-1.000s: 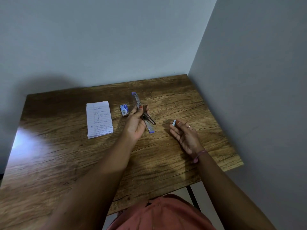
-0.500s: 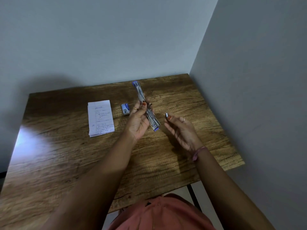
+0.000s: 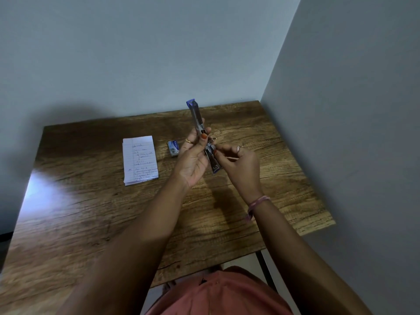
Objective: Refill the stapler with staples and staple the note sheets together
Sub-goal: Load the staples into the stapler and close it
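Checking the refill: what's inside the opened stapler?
The stapler is swung open in the left hand. The right hand pinches at its metal channel, covering it; whether staples sit inside can't be seen.

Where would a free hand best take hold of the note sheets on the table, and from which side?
Probably at a long edge of the note sheets, coming from above. The stack lies flat on the table, so a fingertip must lift an edge first. The left edge looks freer; the staple box sits off the right edge, and the left hand holds the opened stapler there.
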A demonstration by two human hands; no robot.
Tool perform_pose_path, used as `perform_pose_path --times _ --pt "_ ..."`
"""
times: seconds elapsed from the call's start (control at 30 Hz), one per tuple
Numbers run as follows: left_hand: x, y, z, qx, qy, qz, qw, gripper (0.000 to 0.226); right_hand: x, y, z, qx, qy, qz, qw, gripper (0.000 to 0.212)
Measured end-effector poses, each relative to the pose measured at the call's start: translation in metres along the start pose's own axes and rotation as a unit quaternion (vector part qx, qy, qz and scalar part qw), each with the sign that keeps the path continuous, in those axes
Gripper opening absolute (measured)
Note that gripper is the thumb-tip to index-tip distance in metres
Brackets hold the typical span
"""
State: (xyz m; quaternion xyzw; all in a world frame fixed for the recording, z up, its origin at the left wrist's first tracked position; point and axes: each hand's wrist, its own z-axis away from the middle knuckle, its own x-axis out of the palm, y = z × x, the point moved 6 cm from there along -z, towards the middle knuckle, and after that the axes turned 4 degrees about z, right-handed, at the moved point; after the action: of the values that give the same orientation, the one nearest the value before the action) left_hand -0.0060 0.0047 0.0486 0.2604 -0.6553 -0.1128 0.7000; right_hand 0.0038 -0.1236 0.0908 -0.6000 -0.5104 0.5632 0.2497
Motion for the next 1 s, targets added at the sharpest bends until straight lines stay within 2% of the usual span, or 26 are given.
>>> perform_pose_path --times 0.23,0.47,0.77,0.9,1.0 --pt "0.001 -0.001 -0.001 -0.003 -0.003 -0.015 1.0 0.03 -0.002 -0.006 0.004 0.009 0.011 -0.007 1.0 0.022" --pt "0.002 0.001 -0.001 0.0 0.0 -0.023 1.0 0.032 -0.002 -0.012 0.004 -0.017 0.02 0.034 0.999 0.017" --pt "-0.001 0.0 -0.002 0.003 0.002 -0.031 1.0 0.033 0.0 -0.012 -0.006 0.045 -0.027 0.043 0.998 0.014" --pt "-0.002 0.0 -0.003 -0.001 0.005 -0.035 0.999 0.033 -0.002 -0.016 -0.008 0.021 -0.03 0.077 0.996 0.013" --pt "-0.001 0.0 -0.003 -0.006 0.002 -0.023 1.0 0.035 0.001 -0.022 -0.008 -0.031 -0.05 0.14 0.988 0.015"
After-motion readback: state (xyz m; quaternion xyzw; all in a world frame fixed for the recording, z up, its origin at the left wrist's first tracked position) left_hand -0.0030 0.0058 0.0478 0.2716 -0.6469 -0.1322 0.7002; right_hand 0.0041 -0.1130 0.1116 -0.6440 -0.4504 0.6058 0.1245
